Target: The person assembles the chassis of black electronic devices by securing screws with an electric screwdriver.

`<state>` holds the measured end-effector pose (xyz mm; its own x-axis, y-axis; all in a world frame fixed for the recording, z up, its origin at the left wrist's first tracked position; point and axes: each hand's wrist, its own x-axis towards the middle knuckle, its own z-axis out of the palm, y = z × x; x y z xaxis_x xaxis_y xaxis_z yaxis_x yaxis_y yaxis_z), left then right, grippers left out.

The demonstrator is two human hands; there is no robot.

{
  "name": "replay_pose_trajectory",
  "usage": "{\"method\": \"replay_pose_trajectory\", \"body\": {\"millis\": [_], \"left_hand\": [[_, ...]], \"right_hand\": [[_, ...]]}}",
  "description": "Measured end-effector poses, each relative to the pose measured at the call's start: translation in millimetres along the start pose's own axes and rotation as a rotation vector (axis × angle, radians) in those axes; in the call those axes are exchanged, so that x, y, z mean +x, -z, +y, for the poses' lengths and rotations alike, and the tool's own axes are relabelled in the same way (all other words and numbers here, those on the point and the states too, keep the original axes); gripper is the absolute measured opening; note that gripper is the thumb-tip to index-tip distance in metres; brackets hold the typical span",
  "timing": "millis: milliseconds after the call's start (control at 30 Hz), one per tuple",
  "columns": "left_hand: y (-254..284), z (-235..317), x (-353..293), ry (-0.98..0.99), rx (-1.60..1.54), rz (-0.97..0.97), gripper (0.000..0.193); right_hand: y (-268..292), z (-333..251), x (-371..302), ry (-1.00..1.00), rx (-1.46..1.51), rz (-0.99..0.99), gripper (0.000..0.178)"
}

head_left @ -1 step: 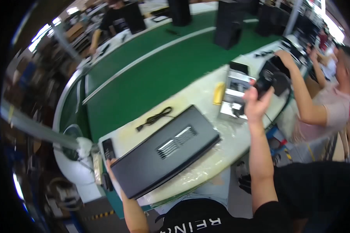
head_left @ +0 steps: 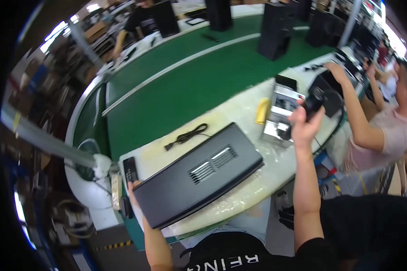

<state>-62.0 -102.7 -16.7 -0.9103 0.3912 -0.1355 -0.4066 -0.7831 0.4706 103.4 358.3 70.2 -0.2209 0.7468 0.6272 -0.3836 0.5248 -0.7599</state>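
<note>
Blk vented case [head_left: 199, 176] on table [head_left: 276, 167]; L hand [head_left: 134, 194] grasping its left end. R hand [head_left: 305, 124], right of case, grips blk object [head_left: 314, 103]. Coiled cable [head_left: 188, 136] by case's far edge, remote-like item [head_left: 130, 169] left, yellow item [head_left: 261, 111] right.

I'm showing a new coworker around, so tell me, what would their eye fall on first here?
Probably the long black casing with two slotted vents, lying slanted across the pale worktop, the left hand at its left end. Next, the right hand gripping a black handheld tool at the right, over the worktop. Beyond, the bright green conveyor belt sweeps across the background.
</note>
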Motion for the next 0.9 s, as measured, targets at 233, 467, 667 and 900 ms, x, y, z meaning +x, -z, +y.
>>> {"method": "replay_pose_trajectory", "body": {"millis": [233,467,667,900], "left_hand": [[14.6,8.2,-7.1,-0.021,0.070,-0.067,0.042],[-23.9,28.3,-10.5,-0.150,0.370,0.142,0.040],[-256.6,55.0,-4.2,-0.387,1.627,-0.167,0.039],[-357.3,-46.0,3.9,-0.312,2.187,-0.991,0.051]], "right_hand": [[1.5,-53.3,-17.3,0.115,-0.021,-0.033,0.036],[9.2,-84.2,-2.1,0.156,-0.009,-0.022,0.038],[11.6,-119.6,38.6,0.115,0.029,-0.001,0.031],[-18.4,-176.4,85.6,0.226,0.046,0.006,0.023]]}}
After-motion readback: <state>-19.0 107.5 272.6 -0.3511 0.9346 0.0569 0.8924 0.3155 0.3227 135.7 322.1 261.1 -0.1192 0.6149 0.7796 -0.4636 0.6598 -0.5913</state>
